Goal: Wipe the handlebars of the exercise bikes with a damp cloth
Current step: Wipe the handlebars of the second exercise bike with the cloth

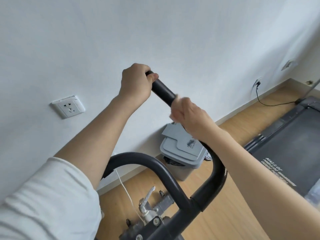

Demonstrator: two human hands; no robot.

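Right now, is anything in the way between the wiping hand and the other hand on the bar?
Nothing visible. Only bare black handlebar lies between the right hand, wrapped round the bar, and the left hand gripping its tip.

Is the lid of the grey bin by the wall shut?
No, the grey bin has its lid tilted up, open.

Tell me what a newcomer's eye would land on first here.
Two bare hands on the black handlebar at centre: the left hand grips its tip, the right hand just below presses a pale cloth around it. Behind, a grey lidded bin stands against the white wall.
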